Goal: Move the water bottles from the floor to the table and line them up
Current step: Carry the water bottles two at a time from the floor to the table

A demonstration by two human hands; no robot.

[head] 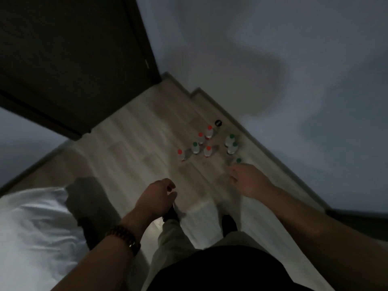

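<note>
In the head view, the bottles (207,151) stand upright in a loose cluster on the floor (130,143), right of the frame's centre and close to the wall (294,80). Four have red caps and four green. Every long axis is vertical, so the caps face the camera. They lie ahead of both hands, above them in the frame and towards the right. The right hand (251,180) is much the nearer: it is stretched out low with its fingers extended and apart, holding nothing, though motion blur softens the fingertips. Just above it is the closest bottle, a green-capped one (238,160), and I cannot tell whether they touch. The left hand (156,195) hangs lower and left of centre, well apart from the cluster, with its fingers loosely curled round nothing. The likely next move is a grasp from above or from the side with the right hand on that bottle. No table is in view, so none has been lined up here. A small black disc (218,122) lies beyond the cluster.
</note>
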